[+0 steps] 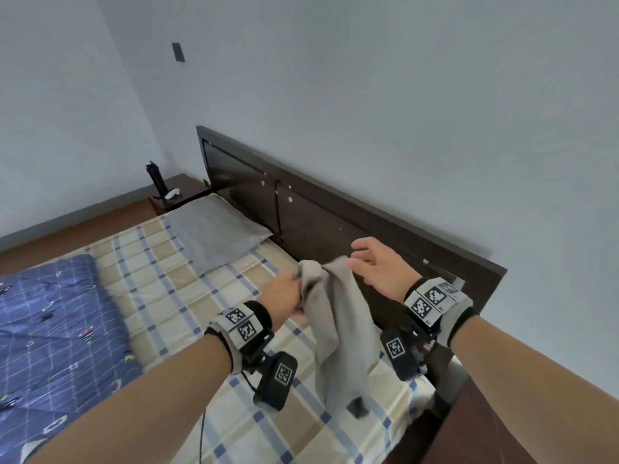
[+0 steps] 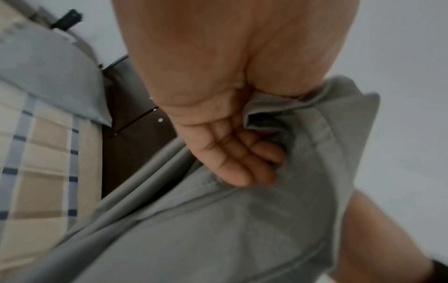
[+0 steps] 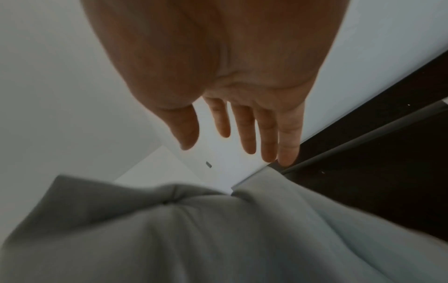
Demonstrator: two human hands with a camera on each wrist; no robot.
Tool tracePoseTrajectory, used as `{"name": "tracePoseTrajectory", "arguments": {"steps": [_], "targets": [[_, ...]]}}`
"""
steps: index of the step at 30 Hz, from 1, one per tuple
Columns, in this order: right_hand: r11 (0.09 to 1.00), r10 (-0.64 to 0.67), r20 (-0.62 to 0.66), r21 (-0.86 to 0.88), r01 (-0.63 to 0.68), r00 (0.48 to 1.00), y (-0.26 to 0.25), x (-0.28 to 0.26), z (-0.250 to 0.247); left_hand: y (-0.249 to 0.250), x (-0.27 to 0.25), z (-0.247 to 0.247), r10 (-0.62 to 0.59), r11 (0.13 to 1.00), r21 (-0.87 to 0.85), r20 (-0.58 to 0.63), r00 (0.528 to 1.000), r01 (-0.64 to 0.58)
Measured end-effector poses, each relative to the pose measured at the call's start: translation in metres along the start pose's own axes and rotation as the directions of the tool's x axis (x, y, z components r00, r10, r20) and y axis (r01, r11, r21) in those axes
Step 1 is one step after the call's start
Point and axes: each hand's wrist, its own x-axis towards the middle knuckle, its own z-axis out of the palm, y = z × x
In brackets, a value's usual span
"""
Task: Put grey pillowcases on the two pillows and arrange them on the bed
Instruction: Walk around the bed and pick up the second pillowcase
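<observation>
At nine o'clock, a blue quilt (image 1: 50,316) is seen on the checked sheet (image 1: 160,272). Toward eleven o'clock, one grey-cased pillow (image 1: 217,232) is laid flat against the dark headboard (image 1: 335,222). At centre, the left hand (image 1: 284,296) is clenched around a bunched edge of the loose grey pillowcase (image 1: 338,333), which is held up over the bed and hangs down crumpled, plain grey, with a seam visible. At two o'clock of it, the right hand (image 1: 375,262) is spread, fingers relaxed, just beside the cloth's top fold; contact cannot be told.
</observation>
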Motion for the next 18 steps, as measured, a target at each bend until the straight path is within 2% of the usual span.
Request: {"name": "tracePoseTrajectory", "arguments": {"steps": [2, 6, 9, 13, 16, 18], "targets": [[0.992, -0.051, 0.041, -0.11, 0.055, 0.998, -0.003, -0.009, 0.004, 0.011, 0.004, -0.006, -0.01, 0.996, -0.089, -0.029, 1.0, 0.008], [0.988, -0.109, 0.249, -0.08, 0.133, 0.962, -0.018, -0.025, 0.014, 0.024, 0.004, -0.001, 0.033, 0.999, -0.042, -0.041, 0.999, -0.035], [0.97, -0.106, 0.304, -0.177, 0.165, 0.947, -0.025, -0.031, 0.023, 0.029, 0.003, 0.006, 0.053, 0.997, -0.049, -0.001, 0.999, -0.053], [0.92, -0.061, 0.304, -0.352, 0.172, 0.951, -0.023, -0.036, 0.035, 0.031, 0.006, 0.005, 0.055, 0.998, -0.038, -0.037, 0.998, -0.057], [0.842, -0.031, 0.27, -0.512, 0.171, 0.962, -0.016, -0.032, 0.048, 0.028, 0.008, 0.003, 0.063, 0.997, -0.048, -0.052, 0.997, -0.065], [0.861, -0.025, 0.199, -0.494, 0.123, 0.98, -0.014, -0.027, 0.052, 0.028, 0.005, 0.002, 0.057, 0.989, -0.129, -0.078, 0.995, -0.067]]}}
